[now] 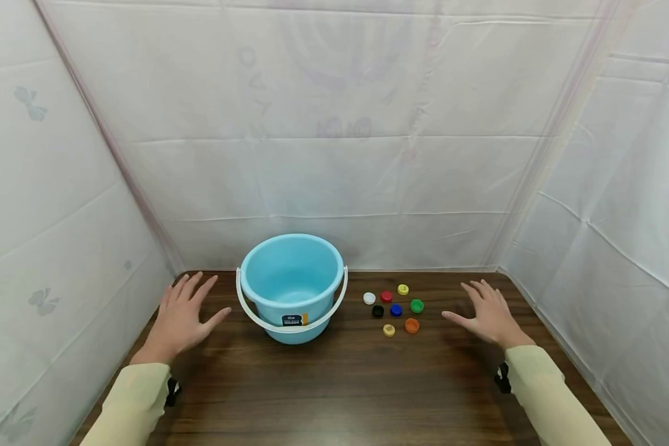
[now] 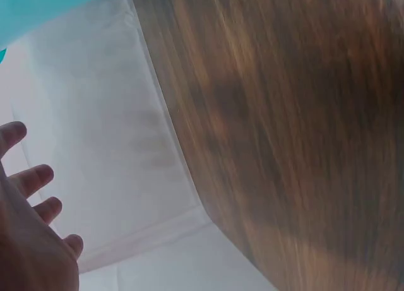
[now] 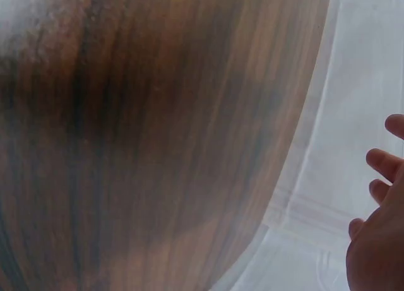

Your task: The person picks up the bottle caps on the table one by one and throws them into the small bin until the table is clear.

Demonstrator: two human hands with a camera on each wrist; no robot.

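a bucket (image 1: 292,279) sits on the tabletop (image 1: 323,390), near the back sheet (image 1: 334,186). its handle (image 1: 292,330) hangs down across its front. right of the bucket, 8 caps (image 1: 396,310) lie close together. the left fingers (image 1: 204,289) are left of the bucket, apart from it. the right fingers (image 1: 471,294) are right of the caps, apart from them. a left sheet (image 1: 61,204) and a right sheet (image 1: 619,217) stand at the sides.

A dark wood table (image 1: 334,390) spreads at 6 o'clock. Creased white sheets (image 1: 334,179) rise at 9, 12 and 3 o'clock, with grey bow-like prints (image 1: 30,103) around 9.
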